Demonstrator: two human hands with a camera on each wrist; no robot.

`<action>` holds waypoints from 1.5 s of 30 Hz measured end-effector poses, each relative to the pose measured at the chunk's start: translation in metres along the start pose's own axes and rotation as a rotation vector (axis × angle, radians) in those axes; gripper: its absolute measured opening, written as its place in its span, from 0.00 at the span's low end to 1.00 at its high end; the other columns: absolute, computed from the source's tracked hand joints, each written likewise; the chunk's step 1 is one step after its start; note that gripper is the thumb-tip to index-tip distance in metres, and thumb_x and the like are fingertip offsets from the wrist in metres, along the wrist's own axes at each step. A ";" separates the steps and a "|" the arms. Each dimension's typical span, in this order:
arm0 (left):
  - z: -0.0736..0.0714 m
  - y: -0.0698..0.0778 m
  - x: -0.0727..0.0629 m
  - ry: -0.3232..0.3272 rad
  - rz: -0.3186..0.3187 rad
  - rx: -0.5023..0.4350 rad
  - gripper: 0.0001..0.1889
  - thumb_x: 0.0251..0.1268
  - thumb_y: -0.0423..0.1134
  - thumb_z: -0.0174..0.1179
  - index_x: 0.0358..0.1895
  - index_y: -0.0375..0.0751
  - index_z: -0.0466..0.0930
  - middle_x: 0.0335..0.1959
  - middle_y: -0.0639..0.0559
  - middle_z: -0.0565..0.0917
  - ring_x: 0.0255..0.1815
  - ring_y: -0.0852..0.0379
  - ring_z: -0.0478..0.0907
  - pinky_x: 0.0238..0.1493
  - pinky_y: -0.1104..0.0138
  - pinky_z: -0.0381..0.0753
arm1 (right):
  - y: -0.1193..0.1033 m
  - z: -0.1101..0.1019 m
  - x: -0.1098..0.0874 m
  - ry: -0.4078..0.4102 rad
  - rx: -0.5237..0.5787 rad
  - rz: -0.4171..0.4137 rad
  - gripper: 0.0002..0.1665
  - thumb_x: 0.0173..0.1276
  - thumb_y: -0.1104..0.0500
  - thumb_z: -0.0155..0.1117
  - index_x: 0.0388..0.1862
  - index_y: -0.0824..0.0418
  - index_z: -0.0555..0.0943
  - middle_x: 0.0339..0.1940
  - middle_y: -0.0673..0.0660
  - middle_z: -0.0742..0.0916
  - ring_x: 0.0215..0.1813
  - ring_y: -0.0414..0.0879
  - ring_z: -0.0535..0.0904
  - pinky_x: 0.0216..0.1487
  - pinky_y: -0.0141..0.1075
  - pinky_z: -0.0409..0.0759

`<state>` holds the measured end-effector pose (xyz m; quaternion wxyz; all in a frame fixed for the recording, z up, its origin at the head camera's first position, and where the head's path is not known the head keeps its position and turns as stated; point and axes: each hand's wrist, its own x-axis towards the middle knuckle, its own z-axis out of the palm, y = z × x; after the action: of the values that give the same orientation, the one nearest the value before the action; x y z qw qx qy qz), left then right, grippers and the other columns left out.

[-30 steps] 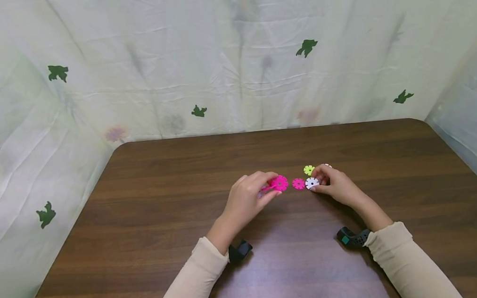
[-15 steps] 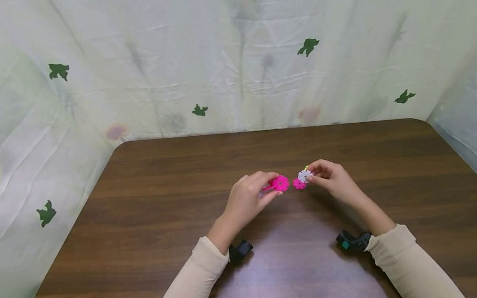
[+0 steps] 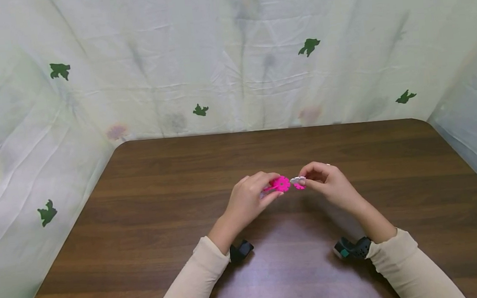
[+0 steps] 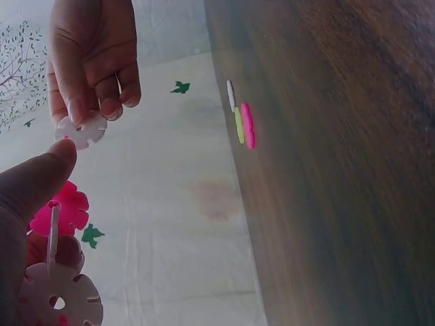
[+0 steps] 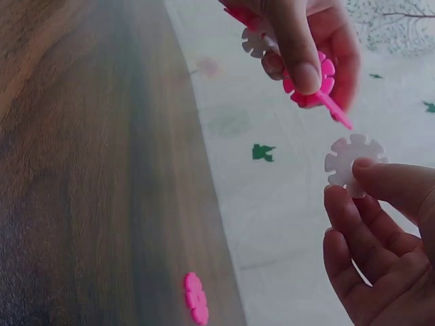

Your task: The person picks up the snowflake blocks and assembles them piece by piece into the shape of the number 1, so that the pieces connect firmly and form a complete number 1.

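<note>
My left hand (image 3: 251,193) grips several notched plastic discs joined edge to edge. Pink discs (image 3: 282,184) and a white disc (image 4: 60,295) show in this chain. Between thumb and fingers, my right hand (image 3: 326,182) pinches a single white notched disc (image 5: 348,161). The chain's outermost pink disc, edge-on in the right wrist view, points at that white disc, with a small gap there. Below the hands a loose pink disc (image 5: 196,299) lies on the table. Beside it in the left wrist view are a yellow-green disc (image 4: 239,126) and another white disc (image 4: 231,95).
The brown wooden table (image 3: 141,205) reaches back to a pale curtain (image 3: 231,64) with green leaf-like patches. Black wrist devices sit on both forearms, a left one (image 3: 242,251) and a right one (image 3: 352,248).
My right hand has lifted the white disc from beside the loose pink one, moved it left toward the chain and tilted it nearly edge-on. The left hand has stayed almost still.
</note>
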<state>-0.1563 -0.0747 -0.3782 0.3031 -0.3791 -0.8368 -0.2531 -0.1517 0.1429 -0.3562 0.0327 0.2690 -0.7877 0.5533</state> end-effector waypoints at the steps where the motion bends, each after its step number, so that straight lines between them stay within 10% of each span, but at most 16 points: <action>1: 0.000 0.000 0.000 0.001 0.000 -0.002 0.19 0.44 0.42 0.70 0.41 0.41 0.80 0.32 0.55 0.81 0.28 0.64 0.74 0.27 0.71 0.68 | -0.004 0.001 0.000 0.000 -0.002 -0.009 0.06 0.56 0.75 0.60 0.34 0.71 0.75 0.29 0.61 0.80 0.30 0.56 0.76 0.30 0.35 0.77; 27: 0.000 0.003 0.001 -0.037 0.039 -0.113 0.17 0.46 0.39 0.69 0.41 0.39 0.80 0.31 0.55 0.80 0.27 0.63 0.72 0.32 0.71 0.70 | -0.014 0.007 -0.001 0.068 -0.174 -0.344 0.12 0.42 0.80 0.67 0.26 0.69 0.81 0.25 0.59 0.84 0.28 0.47 0.78 0.28 0.26 0.74; 45: -0.007 0.004 0.004 -0.135 -0.002 0.037 0.19 0.52 0.46 0.64 0.47 0.41 0.79 0.42 0.54 0.81 0.41 0.61 0.76 0.46 0.65 0.65 | -0.013 0.011 -0.001 0.068 -0.030 -0.052 0.06 0.51 0.75 0.64 0.30 0.71 0.80 0.27 0.61 0.82 0.27 0.43 0.77 0.27 0.30 0.75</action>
<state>-0.1534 -0.0750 -0.3695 0.2527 -0.3888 -0.8603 -0.2120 -0.1421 0.1308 -0.3496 0.0778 0.2700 -0.7869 0.5494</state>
